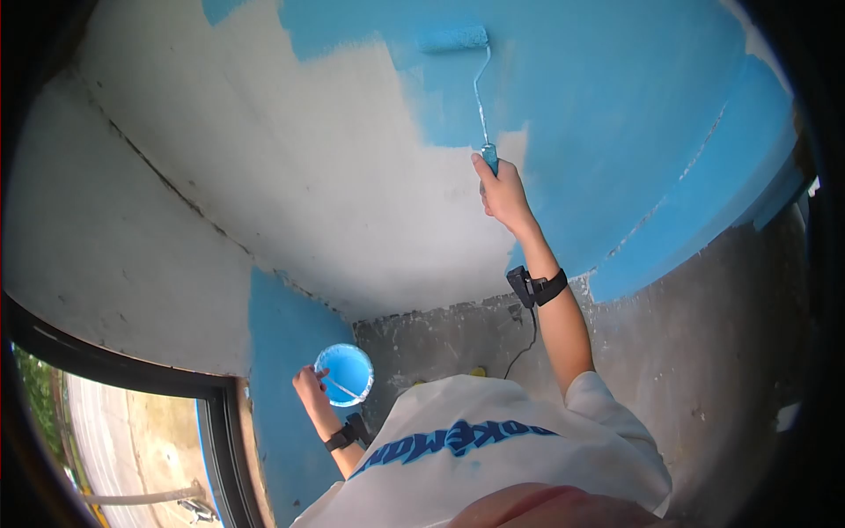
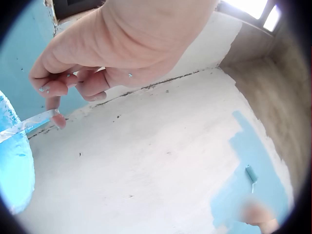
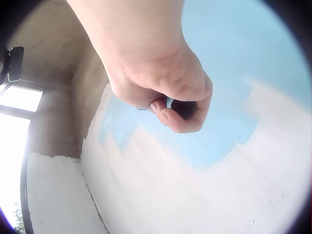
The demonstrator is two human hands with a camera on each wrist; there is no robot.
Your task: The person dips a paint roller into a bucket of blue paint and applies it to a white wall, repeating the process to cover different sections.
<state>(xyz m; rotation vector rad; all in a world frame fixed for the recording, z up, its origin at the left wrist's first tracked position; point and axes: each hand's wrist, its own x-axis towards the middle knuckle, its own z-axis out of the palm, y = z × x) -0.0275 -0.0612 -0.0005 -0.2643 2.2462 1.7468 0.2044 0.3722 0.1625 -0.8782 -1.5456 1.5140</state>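
Observation:
My right hand point(image 1: 505, 194) grips the handle of a paint roller point(image 1: 455, 39), whose blue-coated sleeve lies against the painted part of the wall in the head view. The right wrist view shows the right hand point(image 3: 165, 87) with its fingers curled round the handle; the roller's head is hidden there. Low on the left, my left hand point(image 1: 308, 385) holds a paint bucket point(image 1: 345, 374) by its handle. In the left wrist view, fingers hook the paint-smeared bucket handle point(image 2: 29, 125), and part of the blue bucket point(image 2: 17, 170) shows at the left edge.
The wall ahead is partly blue point(image 1: 607, 114) and partly bare white point(image 1: 334, 158), with a cracked seam on the left. A dark-framed window point(image 1: 220, 440) stands at the lower left. Grey floor point(image 1: 414, 343) lies below, and a cable point(image 1: 528, 343) hangs from the right wrist's camera.

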